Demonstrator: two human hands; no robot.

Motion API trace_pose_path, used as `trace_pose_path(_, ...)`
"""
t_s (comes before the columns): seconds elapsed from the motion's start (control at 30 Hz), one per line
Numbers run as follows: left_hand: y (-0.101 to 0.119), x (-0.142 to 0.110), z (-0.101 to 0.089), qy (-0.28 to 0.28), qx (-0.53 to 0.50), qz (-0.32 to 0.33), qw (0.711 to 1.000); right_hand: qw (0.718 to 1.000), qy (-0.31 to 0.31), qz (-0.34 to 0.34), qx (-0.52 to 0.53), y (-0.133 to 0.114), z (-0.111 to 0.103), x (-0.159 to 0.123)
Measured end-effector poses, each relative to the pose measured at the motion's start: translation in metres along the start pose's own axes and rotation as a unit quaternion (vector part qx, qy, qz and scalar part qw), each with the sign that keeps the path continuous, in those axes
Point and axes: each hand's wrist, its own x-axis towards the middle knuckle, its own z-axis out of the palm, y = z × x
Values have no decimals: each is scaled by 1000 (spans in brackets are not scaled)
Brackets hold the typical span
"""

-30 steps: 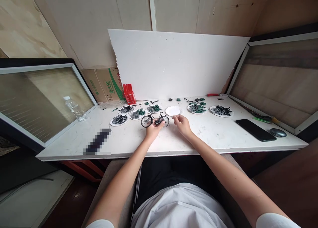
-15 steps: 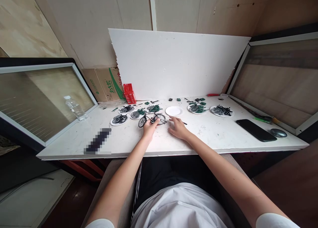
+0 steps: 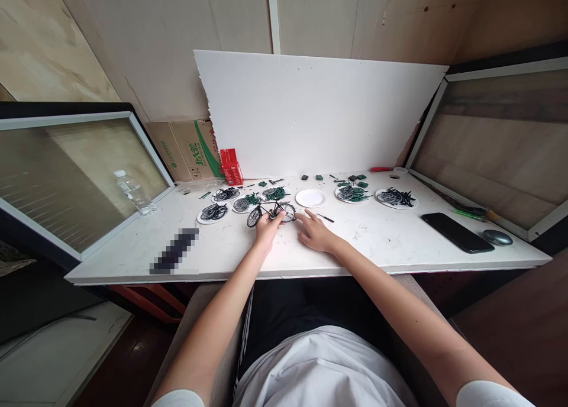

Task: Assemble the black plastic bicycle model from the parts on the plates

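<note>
A small black model bicycle [image 3: 287, 212] is held up above the white table, its two spoked wheels facing me. My left hand [image 3: 268, 227] grips it from below, around the pedal area, with the thumb across its lower middle. My right hand [image 3: 316, 231] is just right of the rear wheel, fingers spread and stretched toward it; whether a fingertip touches the bicycle I cannot tell. Behind the right hand's fingers lies a thin dark screwdriver-like tool [image 3: 326, 218]. A white paper plate [image 3: 312, 198] sits beyond the right hand.
Plates of black and green bicycle parts [image 3: 214, 212] stand at left, with more parts plates [image 3: 394, 197] at right. A black phone [image 3: 457, 232] and a round silver object [image 3: 497, 236] lie at far right. A red box [image 3: 231, 168] and a plastic bottle [image 3: 133, 193] are at left.
The bicycle moved slightly left and tilted in my left hand. My right hand opened from a pinch, and the thin dark tool now lies on the table beside it.
</note>
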Motion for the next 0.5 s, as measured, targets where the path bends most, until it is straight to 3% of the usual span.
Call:
trace_pose_path(0.17,3,-2,1,4,0,-8,1000,1000,-22,-7,-18,1,3,1)
trace_pose_path(0.5,4,-1,1,10,1,-13,1000,1000,16,2,-18,-8,-2,0)
